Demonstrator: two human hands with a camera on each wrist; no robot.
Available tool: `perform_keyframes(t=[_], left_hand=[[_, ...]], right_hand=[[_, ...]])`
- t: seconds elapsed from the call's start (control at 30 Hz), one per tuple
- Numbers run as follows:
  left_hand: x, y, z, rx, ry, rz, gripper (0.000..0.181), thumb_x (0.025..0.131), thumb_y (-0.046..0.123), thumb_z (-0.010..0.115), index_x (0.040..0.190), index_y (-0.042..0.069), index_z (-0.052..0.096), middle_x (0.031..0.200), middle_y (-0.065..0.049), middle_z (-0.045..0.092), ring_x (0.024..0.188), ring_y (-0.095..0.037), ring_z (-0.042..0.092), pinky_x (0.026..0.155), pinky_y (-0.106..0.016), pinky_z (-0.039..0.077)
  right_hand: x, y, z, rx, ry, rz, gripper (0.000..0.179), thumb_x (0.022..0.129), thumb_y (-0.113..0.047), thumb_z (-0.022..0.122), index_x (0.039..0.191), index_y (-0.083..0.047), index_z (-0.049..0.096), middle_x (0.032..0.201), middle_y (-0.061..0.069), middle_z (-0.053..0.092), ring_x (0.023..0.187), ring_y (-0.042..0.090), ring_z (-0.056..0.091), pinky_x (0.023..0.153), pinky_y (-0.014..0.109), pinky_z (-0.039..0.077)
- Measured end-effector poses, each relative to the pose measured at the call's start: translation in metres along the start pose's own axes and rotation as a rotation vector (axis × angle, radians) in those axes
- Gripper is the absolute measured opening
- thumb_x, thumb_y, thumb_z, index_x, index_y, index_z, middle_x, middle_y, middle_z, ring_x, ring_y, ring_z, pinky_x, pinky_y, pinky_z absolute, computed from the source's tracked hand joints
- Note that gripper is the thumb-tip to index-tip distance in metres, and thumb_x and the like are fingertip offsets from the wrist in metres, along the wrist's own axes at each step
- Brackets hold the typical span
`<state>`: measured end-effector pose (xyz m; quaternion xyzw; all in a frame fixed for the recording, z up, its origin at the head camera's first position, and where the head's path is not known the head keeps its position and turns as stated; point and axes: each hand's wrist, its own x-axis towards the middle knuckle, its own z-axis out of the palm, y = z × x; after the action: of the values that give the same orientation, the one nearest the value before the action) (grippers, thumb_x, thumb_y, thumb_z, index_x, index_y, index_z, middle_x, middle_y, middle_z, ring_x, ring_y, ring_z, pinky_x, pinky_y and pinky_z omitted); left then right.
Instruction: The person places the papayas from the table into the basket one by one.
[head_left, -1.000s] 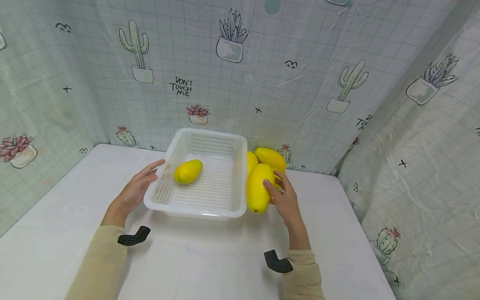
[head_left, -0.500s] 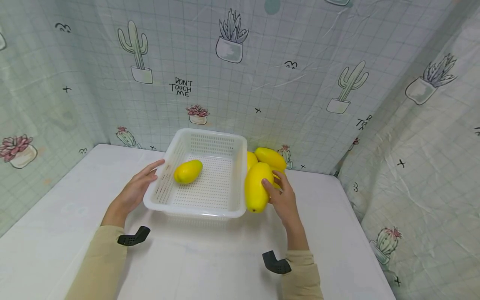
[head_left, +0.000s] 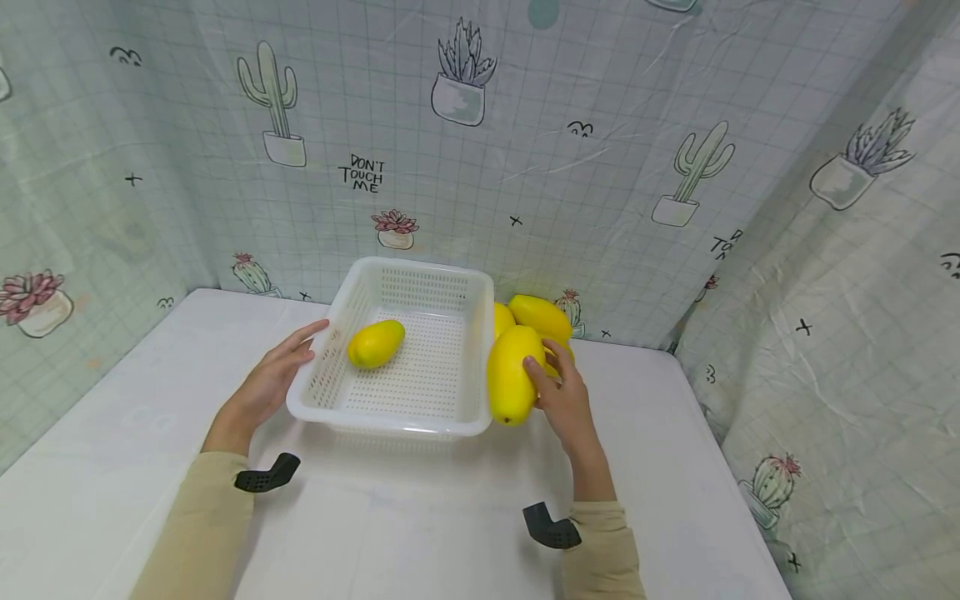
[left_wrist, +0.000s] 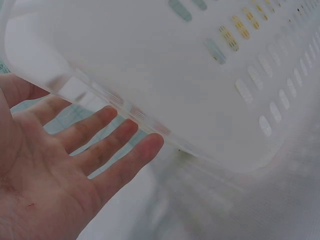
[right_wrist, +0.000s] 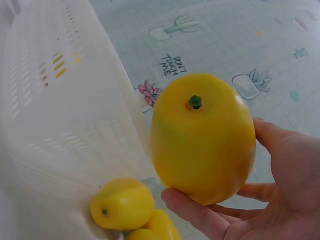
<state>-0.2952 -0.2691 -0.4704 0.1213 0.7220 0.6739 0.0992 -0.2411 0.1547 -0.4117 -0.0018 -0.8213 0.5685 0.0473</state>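
A white plastic basket [head_left: 420,429] with slotted walls stands mid-table, one yellow mango [head_left: 377,344] lying in its left half. My left hand [head_left: 273,375] rests along its left rim; the left wrist view shows the fingers fairly straight, tips against the outer wall. Just outside the right wall, my right hand [head_left: 564,396] grips a large yellow mango [right_wrist: 202,142], thumb on one side and fingers on the other. The green stem end faces the right wrist camera. Behind it sit several more mangoes [head_left: 542,315], partly hidden.
The white tabletop [head_left: 390,533] runs back to a curtain [head_left: 555,183] printed with cacti, which also hangs along both sides. Black wrist mounts [head_left: 267,473] stick out from both sleeves.
The right hand has shifted slightly left with the mango, bringing it closer to the basket's right rim. Left hand and basket have stayed in place.
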Motion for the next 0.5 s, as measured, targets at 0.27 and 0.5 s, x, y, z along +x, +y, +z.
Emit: perform_keyframes(t=[0.27,0.5], left_hand=[[-0.0001,-0.0001,-0.0007,0.001,0.021,-0.015,0.051,0.104,0.037,0.036,0.153,0.039,0.02,0.164,0.002,0.013,0.144,-0.026,0.027,0.115,-0.062,0.021],[0.0001,0.0004,0.0001,-0.009,0.008,-0.006,0.053,0.104,0.036,0.036,0.154,0.037,0.019,0.165,-0.001,0.01,0.147,-0.032,0.021,0.115,-0.064,0.018]], right_hand=[[-0.002,-0.0008,-0.001,-0.005,-0.046,-0.018,0.066,0.092,-0.059,0.05,0.149,-0.03,0.033,0.151,0.007,0.04,0.125,0.034,0.055,0.088,0.041,0.056],[-0.0016,0.0007,-0.0051,0.063,-0.124,-0.046,0.054,0.101,-0.046,0.041,0.151,-0.028,0.029,0.153,0.005,0.038,0.126,0.032,0.053,0.092,0.045,0.054]])
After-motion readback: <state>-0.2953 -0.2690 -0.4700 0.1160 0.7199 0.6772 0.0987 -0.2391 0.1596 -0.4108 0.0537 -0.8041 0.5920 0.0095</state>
